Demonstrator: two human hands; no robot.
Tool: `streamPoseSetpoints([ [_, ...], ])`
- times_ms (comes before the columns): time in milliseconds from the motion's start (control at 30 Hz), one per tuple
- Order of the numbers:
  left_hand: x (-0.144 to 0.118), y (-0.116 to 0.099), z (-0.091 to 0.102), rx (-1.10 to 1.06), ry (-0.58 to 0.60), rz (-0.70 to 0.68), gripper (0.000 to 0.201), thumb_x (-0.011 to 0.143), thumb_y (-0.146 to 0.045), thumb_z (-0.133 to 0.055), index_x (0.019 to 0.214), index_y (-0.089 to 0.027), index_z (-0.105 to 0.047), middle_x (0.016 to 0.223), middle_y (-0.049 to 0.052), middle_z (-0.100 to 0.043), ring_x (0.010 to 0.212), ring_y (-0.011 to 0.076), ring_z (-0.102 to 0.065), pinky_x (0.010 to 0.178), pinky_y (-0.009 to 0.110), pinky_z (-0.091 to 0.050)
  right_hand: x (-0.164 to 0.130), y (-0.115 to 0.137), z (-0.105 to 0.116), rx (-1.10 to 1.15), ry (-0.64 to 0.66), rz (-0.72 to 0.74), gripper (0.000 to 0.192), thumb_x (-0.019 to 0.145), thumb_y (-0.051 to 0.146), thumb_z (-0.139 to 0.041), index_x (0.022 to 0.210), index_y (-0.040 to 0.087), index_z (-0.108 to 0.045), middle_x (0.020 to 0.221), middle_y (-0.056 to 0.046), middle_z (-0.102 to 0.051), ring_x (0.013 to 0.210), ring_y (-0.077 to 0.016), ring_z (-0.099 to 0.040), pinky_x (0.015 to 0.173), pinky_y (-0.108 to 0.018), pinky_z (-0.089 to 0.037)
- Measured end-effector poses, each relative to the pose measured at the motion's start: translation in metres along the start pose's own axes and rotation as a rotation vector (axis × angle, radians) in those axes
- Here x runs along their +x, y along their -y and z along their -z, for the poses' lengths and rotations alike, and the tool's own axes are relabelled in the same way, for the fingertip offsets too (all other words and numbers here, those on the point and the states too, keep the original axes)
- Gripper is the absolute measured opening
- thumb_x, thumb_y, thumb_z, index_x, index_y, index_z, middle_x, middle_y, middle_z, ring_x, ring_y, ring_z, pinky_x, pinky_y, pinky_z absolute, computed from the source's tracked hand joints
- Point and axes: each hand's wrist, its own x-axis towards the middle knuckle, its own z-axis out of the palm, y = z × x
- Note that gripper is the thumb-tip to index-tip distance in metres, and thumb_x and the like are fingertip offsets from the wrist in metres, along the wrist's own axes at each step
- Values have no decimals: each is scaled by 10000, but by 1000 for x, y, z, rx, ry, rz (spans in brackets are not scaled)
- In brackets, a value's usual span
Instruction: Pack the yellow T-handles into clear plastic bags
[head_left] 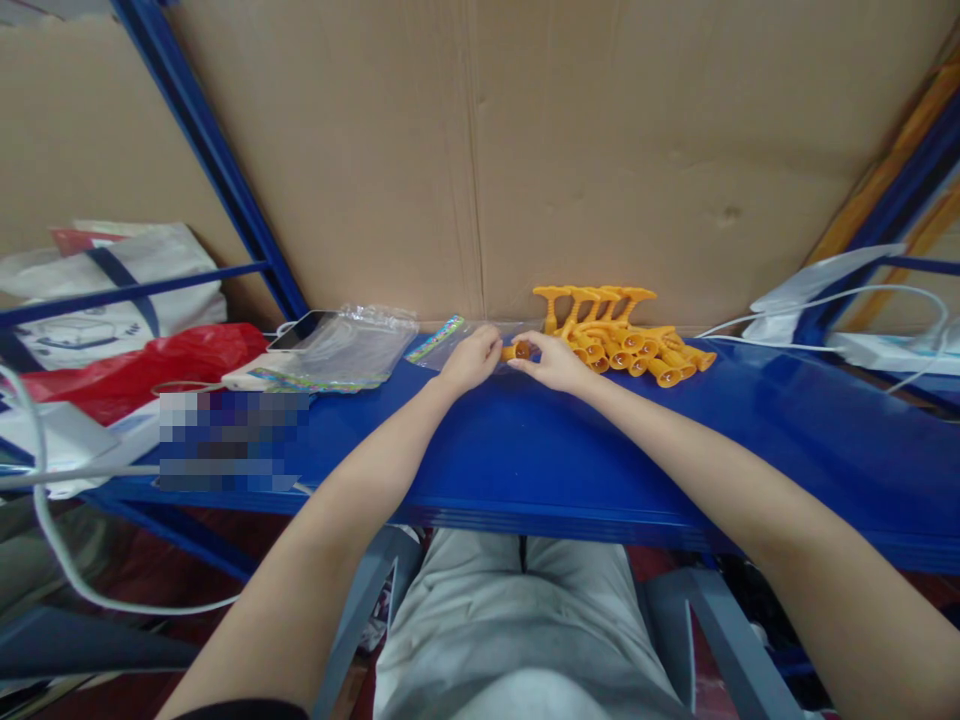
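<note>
Item: orange plastic toy piece [520,350], on the blue shelf [525,450] at 12 o'clock, pinched by right hand [551,362]. Left hand [471,360] grips a clear zip bag [457,338] just beside it. Judged light, rigid, smooth; best held by its narrow stem. Pile of like pieces [626,340] at 1 o'clock; bag stack [337,350] at 10.

pile of plastic toys [626,340] on desk [525,450] right of both hands, one toy [521,350] between left hand [471,360] and right hand [551,362], stack of clear bags [341,348] left, cardboard wall [562,150] behind, cables [825,310] far right
</note>
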Motion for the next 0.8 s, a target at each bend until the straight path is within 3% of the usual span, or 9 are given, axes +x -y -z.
streamPoseSetpoints([
  [133,-1,-5,0,-17,20,-50,231,962,-200,-332,870,-188,-544,1077,89,-613,1056,182,-566,933,301,-443,-1,3,-3,0,10,-44,300,828,287,-637,1083,129,-641,1036,-87,-715,917,-187,-657,848,-308,-481],
  [333,2,-8,4,-36,45,-42,271,979,-260,-320,894,-174,-562,1015,100,-641,1009,196,-591,928,310,-443,-2,11,-2,-244,1,-68,311,839,389,-648,1045,159,-687,915,-78,-733,847,-216,-661,830,-343,-449],
  [400,3,-1,8,-9,4,81,268,977,-285,-336,934,-167,-573,1026,111,-653,1023,216,-601,932,330,-443,-2,11,-3,-276,-9,-71,335,826,410,-665,1045,159,-699,906,-86,-735,869,-234,-664,851,-364,-443],
  [500,1,19,16,81,-69,406,220,922,-242,-441,1100,-176,-551,1144,128,-652,1107,261,-599,945,372,-443,-2,9,-5,-252,-13,-73,346,816,398,-680,1050,145,-712,936,-107,-739,888,-244,-672,850,-366,-455],
  [667,-8,59,25,59,-65,861,434,861,-241,-545,1273,-123,-469,1196,216,-631,1159,330,-593,931,399,-466,-3,5,-8,-113,4,-121,301,791,344,-707,1018,146,-722,946,-93,-738,859,-225,-680,791,-333,-491],
  [800,-13,72,29,-156,-100,981,555,765,-133,-645,1287,-115,-457,1087,171,-666,1077,305,-637,845,344,-522,-1,6,-10,23,4,-181,262,753,281,-738,962,124,-715,895,-80,-728,809,-200,-671,760,-320,-506],
])
